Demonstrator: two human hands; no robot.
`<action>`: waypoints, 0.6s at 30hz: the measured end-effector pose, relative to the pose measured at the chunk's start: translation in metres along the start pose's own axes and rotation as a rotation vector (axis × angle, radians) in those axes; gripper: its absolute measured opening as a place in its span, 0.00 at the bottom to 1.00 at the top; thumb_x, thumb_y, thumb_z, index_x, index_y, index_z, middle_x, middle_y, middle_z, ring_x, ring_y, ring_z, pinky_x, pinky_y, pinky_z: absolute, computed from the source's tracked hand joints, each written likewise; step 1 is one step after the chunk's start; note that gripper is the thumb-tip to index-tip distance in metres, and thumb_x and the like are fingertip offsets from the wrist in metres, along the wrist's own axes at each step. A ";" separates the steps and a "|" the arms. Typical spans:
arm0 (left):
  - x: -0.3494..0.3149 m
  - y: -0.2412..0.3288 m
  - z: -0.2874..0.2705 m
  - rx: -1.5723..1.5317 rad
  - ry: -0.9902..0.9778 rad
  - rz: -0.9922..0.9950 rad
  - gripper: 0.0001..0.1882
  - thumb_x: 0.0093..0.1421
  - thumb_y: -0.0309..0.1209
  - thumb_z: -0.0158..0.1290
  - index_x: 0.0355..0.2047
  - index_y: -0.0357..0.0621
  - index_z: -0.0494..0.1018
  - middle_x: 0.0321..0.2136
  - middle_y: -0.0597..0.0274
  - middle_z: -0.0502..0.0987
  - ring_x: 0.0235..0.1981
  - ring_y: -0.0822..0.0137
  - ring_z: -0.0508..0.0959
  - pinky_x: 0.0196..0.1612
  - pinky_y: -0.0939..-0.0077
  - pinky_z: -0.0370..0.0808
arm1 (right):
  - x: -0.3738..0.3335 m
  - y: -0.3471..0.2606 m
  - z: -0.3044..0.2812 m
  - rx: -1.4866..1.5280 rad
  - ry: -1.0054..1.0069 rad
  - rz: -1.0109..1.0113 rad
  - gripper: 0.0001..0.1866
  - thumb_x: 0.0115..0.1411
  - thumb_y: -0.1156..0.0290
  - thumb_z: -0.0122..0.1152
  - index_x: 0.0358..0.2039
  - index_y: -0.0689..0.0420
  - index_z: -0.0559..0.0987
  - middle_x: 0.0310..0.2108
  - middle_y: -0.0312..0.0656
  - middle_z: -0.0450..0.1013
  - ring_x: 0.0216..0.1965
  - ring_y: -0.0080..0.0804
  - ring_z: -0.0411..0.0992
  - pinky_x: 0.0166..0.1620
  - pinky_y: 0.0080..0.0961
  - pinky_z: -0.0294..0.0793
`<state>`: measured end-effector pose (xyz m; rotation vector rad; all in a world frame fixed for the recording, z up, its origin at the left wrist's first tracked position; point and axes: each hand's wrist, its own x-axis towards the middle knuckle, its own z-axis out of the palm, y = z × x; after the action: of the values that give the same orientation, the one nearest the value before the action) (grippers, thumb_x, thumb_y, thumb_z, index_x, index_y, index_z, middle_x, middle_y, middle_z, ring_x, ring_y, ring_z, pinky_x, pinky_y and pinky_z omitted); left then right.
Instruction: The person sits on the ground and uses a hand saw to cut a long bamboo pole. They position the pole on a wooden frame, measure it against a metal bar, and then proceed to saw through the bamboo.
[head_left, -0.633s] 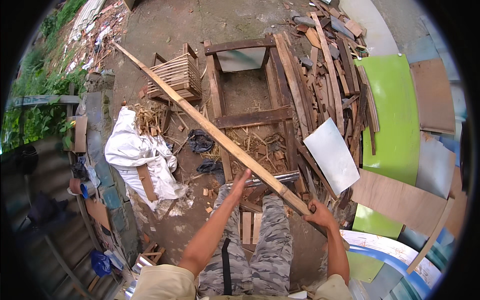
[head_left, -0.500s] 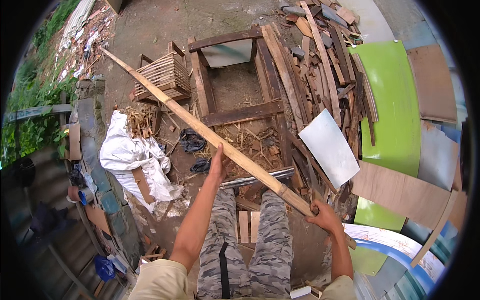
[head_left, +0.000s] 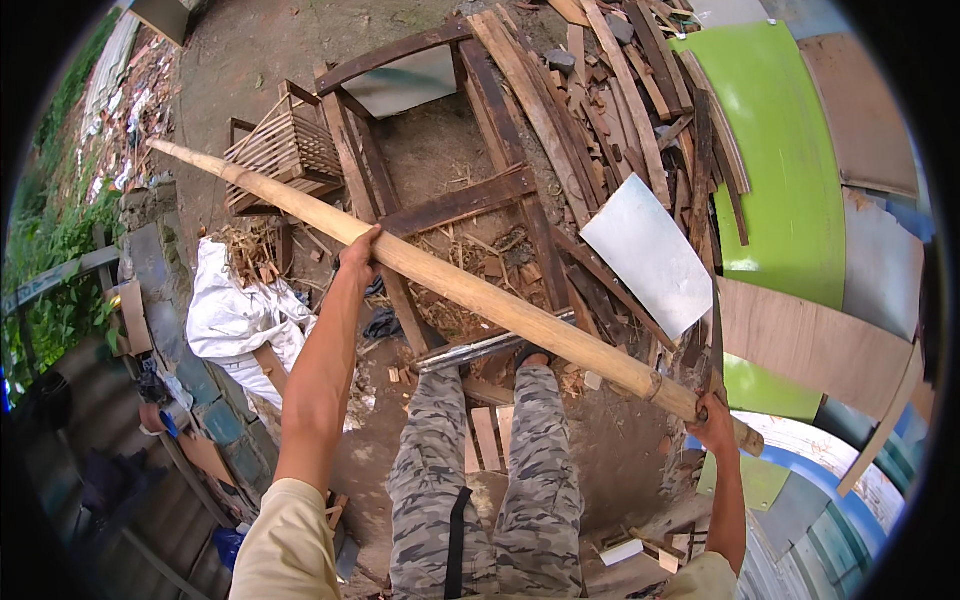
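A long, pale bamboo pole (head_left: 480, 305) slants across my front, from the far left down to the near right. My left hand (head_left: 358, 258) is wrapped round it from below, left of its middle. Close to its thick end, my right hand (head_left: 712, 422) grips it, with a node ring just to the left of the fingers. The pole hangs above a dark wooden frame (head_left: 460, 200) on the ground and hides part of it. A metal-edged bar (head_left: 492, 348) lies across the near end of that frame, by my feet.
A slatted wooden crate (head_left: 285, 155) stands at the far left, above a white sack (head_left: 245, 315). Scrap planks (head_left: 625, 110) are heaped to the right of the frame, beside a white panel (head_left: 650, 255). Green sheeting (head_left: 780, 150) and a plywood strip (head_left: 815, 345) lie farther right.
Both hands have moved apart along with the pole, the left one up and leftward, the right one to the right. The pole looks closer and thicker. My view has shifted and turned slightly.
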<state>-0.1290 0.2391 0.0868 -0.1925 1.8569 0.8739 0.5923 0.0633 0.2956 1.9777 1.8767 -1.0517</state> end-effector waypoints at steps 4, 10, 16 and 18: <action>-0.012 -0.029 0.029 0.015 -0.028 -0.056 0.29 0.59 0.37 0.67 0.53 0.32 0.69 0.51 0.49 0.76 0.44 0.58 0.81 0.39 0.64 0.80 | 0.002 0.048 0.025 -0.130 0.066 0.005 0.24 0.43 0.72 0.77 0.36 0.55 0.69 0.33 0.49 0.72 0.35 0.55 0.72 0.37 0.45 0.71; -0.049 -0.064 0.070 -0.025 0.077 -0.024 0.26 0.56 0.38 0.69 0.47 0.32 0.73 0.40 0.55 0.80 0.35 0.64 0.81 0.27 0.71 0.75 | 0.033 -0.019 0.048 -0.026 0.266 0.063 0.27 0.46 0.63 0.81 0.36 0.57 0.69 0.33 0.49 0.71 0.36 0.54 0.72 0.39 0.44 0.71; -0.074 -0.070 0.094 0.008 0.123 -0.080 0.26 0.55 0.39 0.68 0.50 0.40 0.73 0.46 0.57 0.78 0.42 0.61 0.78 0.40 0.64 0.73 | 0.080 -0.114 0.066 -0.122 0.252 -0.236 0.26 0.46 0.58 0.79 0.35 0.57 0.72 0.33 0.47 0.71 0.36 0.52 0.72 0.40 0.45 0.71; -0.079 -0.069 0.103 0.029 0.096 -0.111 0.25 0.56 0.38 0.68 0.49 0.40 0.74 0.46 0.57 0.77 0.43 0.61 0.78 0.42 0.62 0.73 | 0.096 -0.123 0.078 -0.109 0.300 -0.261 0.24 0.48 0.58 0.77 0.33 0.57 0.72 0.32 0.48 0.71 0.36 0.52 0.73 0.39 0.45 0.71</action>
<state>0.0174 0.2355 0.0999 -0.3216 1.9275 0.7719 0.4440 0.1105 0.2179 1.9550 2.3457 -0.7204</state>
